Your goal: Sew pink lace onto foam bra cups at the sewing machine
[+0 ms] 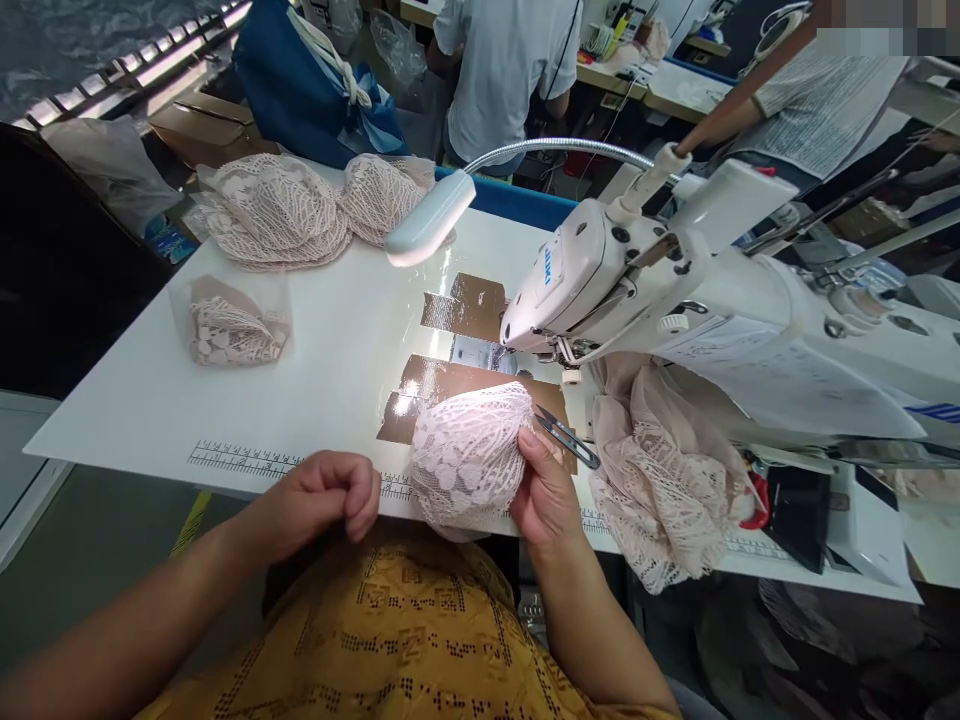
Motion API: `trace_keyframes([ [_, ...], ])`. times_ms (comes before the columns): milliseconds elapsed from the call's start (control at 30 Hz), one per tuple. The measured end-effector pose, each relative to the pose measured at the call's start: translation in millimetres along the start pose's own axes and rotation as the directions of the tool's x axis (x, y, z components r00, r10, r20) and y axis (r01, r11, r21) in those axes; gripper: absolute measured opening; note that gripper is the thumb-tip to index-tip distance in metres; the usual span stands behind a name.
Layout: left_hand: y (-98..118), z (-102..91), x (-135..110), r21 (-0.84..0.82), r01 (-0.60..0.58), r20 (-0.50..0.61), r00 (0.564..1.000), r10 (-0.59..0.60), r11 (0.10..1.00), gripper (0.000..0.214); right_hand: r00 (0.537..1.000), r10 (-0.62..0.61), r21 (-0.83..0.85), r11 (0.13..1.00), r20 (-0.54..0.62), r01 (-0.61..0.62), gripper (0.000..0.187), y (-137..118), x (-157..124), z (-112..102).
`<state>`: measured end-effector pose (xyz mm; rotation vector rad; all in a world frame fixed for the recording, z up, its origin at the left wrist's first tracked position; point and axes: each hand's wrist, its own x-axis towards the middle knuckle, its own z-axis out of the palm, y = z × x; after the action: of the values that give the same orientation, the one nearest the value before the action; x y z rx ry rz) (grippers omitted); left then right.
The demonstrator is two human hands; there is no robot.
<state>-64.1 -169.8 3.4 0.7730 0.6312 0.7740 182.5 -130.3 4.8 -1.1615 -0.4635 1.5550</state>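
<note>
A pale pink lace cup piece [469,455] rests at the table's near edge, in front of the white sewing machine [675,290]. My right hand [544,490] grips the lace on its right side and also holds small thread snips [566,435], whose blades point toward the machine. My left hand [330,495] hovers just left of the lace, with its fingers curled and pinched together; what they hold, if anything, is too small to make out.
A heap of lace pieces [285,210] lies at the far left, and a small bag of lace [232,325] nearer. More lace [660,470] hangs under the machine arm. A gooseneck lamp [431,225] hangs over the white table [135,400]. Other people work at benches behind.
</note>
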Motion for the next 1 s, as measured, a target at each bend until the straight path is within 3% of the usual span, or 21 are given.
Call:
trace_keyframes([
  [67, 19.4, -4.7, -7.0, 0.314, -0.156, -0.061, 0.981, 0.184, 0.937, 0.008, 0.98, 0.062, -0.173, 0.984, 0.189, -0.028, 0.026, -4.3, -2.0, -0.3],
  [133, 37.5, -2.0, -5.0, 0.567, -0.246, -0.029, 0.948, 0.318, 0.786, 0.054, 0.882, 0.158, -0.362, 0.932, 0.445, 0.016, 0.028, -10.0, -6.4, 4.2],
  [200, 48.8, 4.8, 4.0, 0.694, -0.229, 0.051, 0.961, 0.271, 0.683, 0.089, 0.736, 0.211, -0.459, 0.876, 0.643, 0.15, 0.033, -16.6, -11.8, 11.2],
  [233, 50.9, 8.5, 9.6, 0.711, -0.195, 0.08, 0.977, 0.198, 0.676, 0.094, 0.679, 0.219, -0.476, 0.853, 0.7, 0.215, 0.033, -19.6, -14.3, 14.5],
  [267, 50.8, 11.8, 15.1, 0.701, -0.161, 0.105, 0.987, 0.123, 0.695, 0.091, 0.653, 0.215, -0.487, 0.831, 0.726, 0.268, 0.033, -22.0, -16.4, 17.2],
  [333, 45.1, 16.9, 23.9, 0.633, -0.108, 0.133, 0.991, 0.029, 0.767, 0.072, 0.693, 0.167, -0.525, 0.779, 0.701, 0.343, 0.027, -23.9, -18.8, 20.0],
  [433, 31.9, 19.0, 28.8, 0.597, -0.097, 0.103, 0.994, 0.044, 0.797, 0.049, 0.796, 0.013, -0.578, 0.695, 0.605, 0.428, 0.016, -19.7, -18.2, 19.5],
  [633, 27.3, 13.1, 25.1, 0.7, -0.124, 0.097, 0.992, 0.079, 0.704, 0.039, 0.809, -0.204, -0.541, 0.652, 0.551, 0.532, 0.014, -7.2, -14.5, 21.7],
  [833, 41.7, 10.8, 31.3, 0.745, -0.16, 0.079, 0.985, 0.153, 0.648, 0.035, 0.84, -0.248, -0.534, 0.677, 0.483, 0.506, 0.01, -3.9, -13.3, 23.4],
  [1000, 48.6, 16.5, 43.0, 0.775, -0.15, 0.092, 0.988, 0.126, 0.613, 0.023, 0.809, -0.285, -0.52, 0.646, 0.514, 0.558, 0.013, -5.0, -8.2, 23.3],
])
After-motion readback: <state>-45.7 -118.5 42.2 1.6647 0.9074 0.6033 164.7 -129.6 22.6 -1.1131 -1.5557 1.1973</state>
